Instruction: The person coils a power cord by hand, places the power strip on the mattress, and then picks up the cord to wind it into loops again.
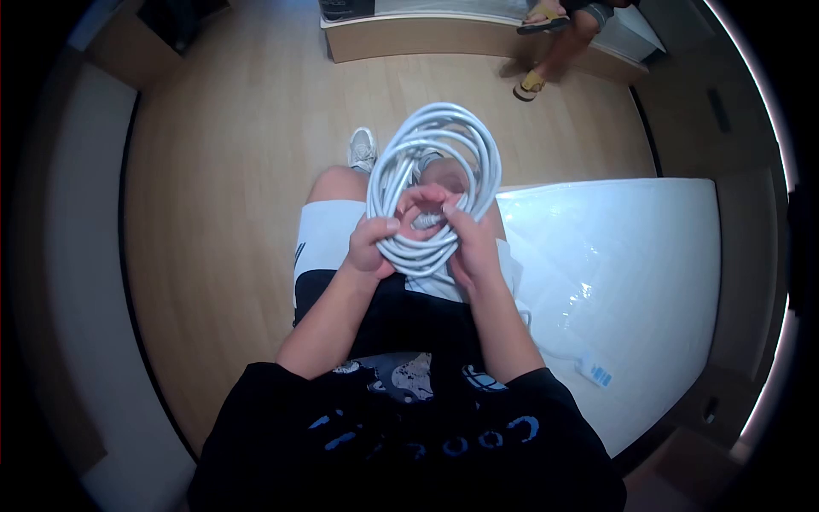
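A thick coil of white cable (488,158) is held up above my lap, its loops standing roughly upright. My left hand (372,245) grips the lower left of the loops, with the thumb on the near side. On the lower right, my right hand (473,243) is closed around the same coil. Some fingers show through the middle of the loops, beside a small ribbed grey-white piece (426,221). Part of the cable trails down past my right forearm to a white block with a blue-marked label (595,372), which could be a power strip.
To my right lies a white mattress (648,256) in shiny plastic. Ahead, a person in yellow sandals (531,84) sits on a wooden-sided bed base (426,40). Pale wood floor (230,171) extends left and forward. A dark wall (751,230) stands at the right.
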`<state>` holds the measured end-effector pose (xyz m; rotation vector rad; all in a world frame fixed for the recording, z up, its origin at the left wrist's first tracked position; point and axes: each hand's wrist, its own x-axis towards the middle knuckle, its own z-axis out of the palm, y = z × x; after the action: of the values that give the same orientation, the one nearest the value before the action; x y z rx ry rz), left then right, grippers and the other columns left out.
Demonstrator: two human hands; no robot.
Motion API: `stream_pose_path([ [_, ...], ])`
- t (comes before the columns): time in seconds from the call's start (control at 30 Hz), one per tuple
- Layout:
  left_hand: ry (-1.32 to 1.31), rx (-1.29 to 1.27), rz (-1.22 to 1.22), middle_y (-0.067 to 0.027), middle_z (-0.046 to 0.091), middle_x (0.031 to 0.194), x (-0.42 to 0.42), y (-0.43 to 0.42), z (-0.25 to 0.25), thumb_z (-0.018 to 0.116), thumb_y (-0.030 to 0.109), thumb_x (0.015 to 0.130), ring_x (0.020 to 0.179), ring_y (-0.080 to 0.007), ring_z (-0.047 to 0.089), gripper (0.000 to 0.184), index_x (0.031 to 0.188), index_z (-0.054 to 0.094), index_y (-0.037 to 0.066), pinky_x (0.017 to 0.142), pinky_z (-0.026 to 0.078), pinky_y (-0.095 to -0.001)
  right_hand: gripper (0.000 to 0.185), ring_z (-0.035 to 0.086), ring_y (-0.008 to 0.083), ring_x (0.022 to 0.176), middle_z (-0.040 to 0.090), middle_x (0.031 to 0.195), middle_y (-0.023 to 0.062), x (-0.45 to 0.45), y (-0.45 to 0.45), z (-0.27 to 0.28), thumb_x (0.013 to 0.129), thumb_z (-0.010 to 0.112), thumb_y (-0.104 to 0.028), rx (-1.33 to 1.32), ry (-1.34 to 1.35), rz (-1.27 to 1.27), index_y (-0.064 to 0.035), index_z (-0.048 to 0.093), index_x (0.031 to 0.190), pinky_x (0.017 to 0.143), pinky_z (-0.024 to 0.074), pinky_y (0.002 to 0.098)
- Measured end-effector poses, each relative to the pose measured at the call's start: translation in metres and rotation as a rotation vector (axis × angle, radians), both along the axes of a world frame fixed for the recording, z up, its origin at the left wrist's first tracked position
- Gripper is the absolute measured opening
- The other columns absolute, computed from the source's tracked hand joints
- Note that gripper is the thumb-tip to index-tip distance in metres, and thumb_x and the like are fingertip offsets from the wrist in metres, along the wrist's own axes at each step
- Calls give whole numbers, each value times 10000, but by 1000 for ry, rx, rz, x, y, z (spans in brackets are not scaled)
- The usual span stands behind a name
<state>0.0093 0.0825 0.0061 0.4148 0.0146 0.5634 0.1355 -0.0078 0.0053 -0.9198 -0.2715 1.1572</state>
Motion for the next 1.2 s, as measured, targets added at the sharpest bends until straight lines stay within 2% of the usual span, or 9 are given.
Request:
stream_pose_path([
  [0.23,140,98,5,-230,572,1244,-7,-3,5,587,126,748,1227,-331,541,624,1316,447,-90,1064,425,-450,407,595,221,1112,624,1154,152,-7,-14,17,924,564,-113,31,66,99,48,493,1291,976,472,366],
  [0.43,263,410,85,-142,621,1183,-23,2,-21,667,234,765,1102,-220,592,657,1309,469,-80,937,455,-325,672,554,258,1216,571,1307,127,11,-31,16,875,718,-266,90,-268,95,28,419,1400,1034,425,388],
  [0.47,255,468,83,-129,618,1193,-26,2,-16,682,256,763,1082,-200,591,672,1307,472,-78,905,455,-309,747,547,198,1177,547,1305,108,15,-41,30,768,810,-250,8,-249,152,11,459,1374,1016,421,351],
  [0.63,105,658,-22,-137,663,926,-31,8,33,664,181,726,878,-226,632,502,1136,520,-71,811,492,-339,855,537,200,1187,574,1289,114,72,-84,63,707,863,-292,-101,-860,508,23,457,1391,1014,421,353],
  [0.77,10,669,-493,-142,655,794,-40,38,26,607,7,663,774,-232,645,355,1004,558,-78,696,521,-344,677,597,259,1140,636,1205,167,106,-107,74,868,710,-343,-125,-702,46,44,490,1378,1039,424,397],
  [0.8,259,604,-579,-118,649,778,-41,39,52,633,-3,660,765,-208,643,318,971,595,-63,666,516,-316,660,603,274,1136,633,1215,176,103,-105,84,900,658,-372,-108,-730,-23,46,488,1382,1035,430,405],
  [0.83,247,827,-597,-113,647,775,-32,43,56,648,15,667,763,-207,642,304,958,601,-56,669,515,-313,650,609,289,1132,630,1226,186,99,-100,96,931,606,-400,-97,-754,-102,49,485,1385,1031,436,413],
  [1.03,379,1580,-916,-205,673,892,29,35,46,689,199,715,843,-311,655,367,991,631,-35,765,502,-381,802,596,353,1161,604,1275,225,54,-77,130,810,733,-426,-231,-1268,749,30,460,1410,995,449,417],
  [1.2,209,1530,-872,-209,694,907,45,27,95,681,199,722,830,-339,671,401,1041,647,-43,761,527,-378,949,537,371,1241,544,1360,223,41,-69,121,668,849,-263,-303,-1294,763,-8,395,1461,1061,408,407],
])
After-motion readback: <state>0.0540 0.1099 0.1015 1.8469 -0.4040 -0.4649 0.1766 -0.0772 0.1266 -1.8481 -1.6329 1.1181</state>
